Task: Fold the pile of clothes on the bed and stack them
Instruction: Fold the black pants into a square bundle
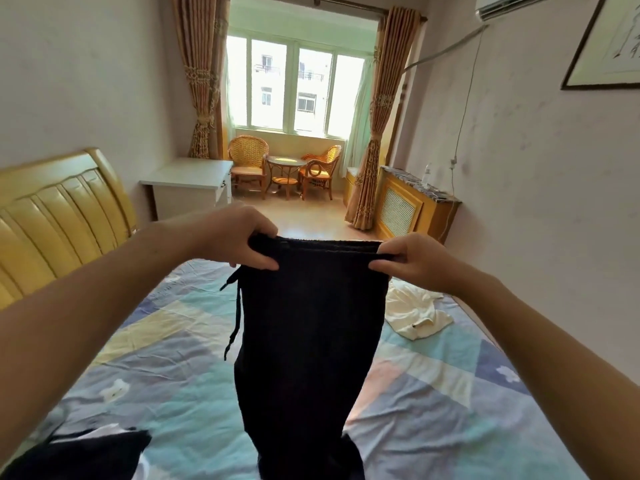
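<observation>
A pair of black trousers [308, 334] hangs upright in front of me over the bed [180, 341], its legs reaching down to the sheet. My left hand [239, 237] pinches the left end of the waistband and my right hand [412, 259] pinches the right end, stretching it flat between them. A black drawstring [232, 317] dangles from the left side. A cream garment [415, 313] lies crumpled on the bed at the right, behind the trousers. Dark clothing with some white [79, 452] lies at the near left corner.
The bed has a pastel patchwork sheet and a yellow padded headboard [59, 220] at the left. A wall runs close along the right side. Beyond the bed stand a white desk [190, 181], wicker chairs [247, 161] and a radiator cover [408, 209].
</observation>
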